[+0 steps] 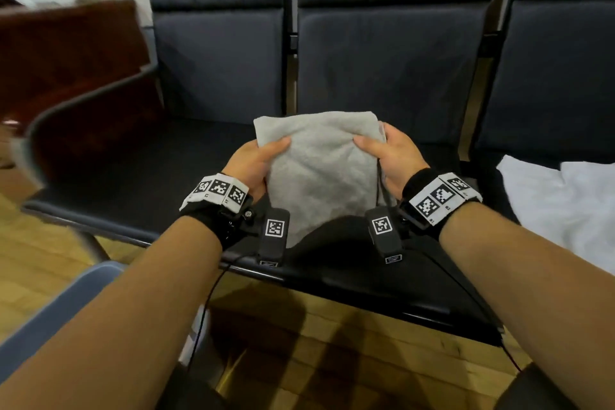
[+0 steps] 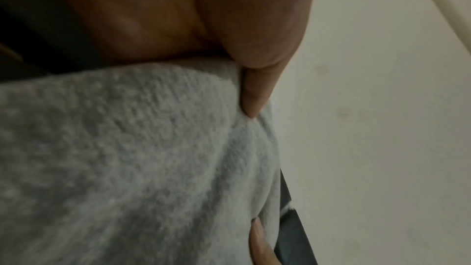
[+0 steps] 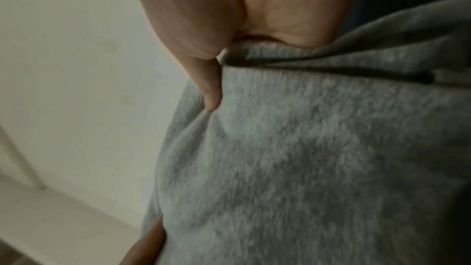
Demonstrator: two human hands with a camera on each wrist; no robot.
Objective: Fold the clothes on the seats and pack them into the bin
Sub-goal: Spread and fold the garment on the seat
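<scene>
A folded grey fleece garment [image 1: 319,170] is held up above the middle dark seat [image 1: 349,270]. My left hand [image 1: 256,163] grips its left edge, thumb on top and fingers underneath. My right hand [image 1: 389,156] grips the right edge the same way. In the left wrist view the grey garment [image 2: 127,168] fills the frame, with my thumb [image 2: 257,92] pressed into it. In the right wrist view the thumb [image 3: 211,88] pinches the grey garment [image 3: 305,158], and a dark drawstring [image 3: 331,70] crosses its top. No bin shows in any view.
A white garment [image 1: 559,200] lies on the seat to the right. The left seat [image 1: 139,170] has a curved metal armrest [image 1: 83,100], with a dark red wooden cabinet [image 1: 66,53] behind it. A blue-grey object [image 1: 60,306] sits at lower left on the wooden floor [image 1: 299,343].
</scene>
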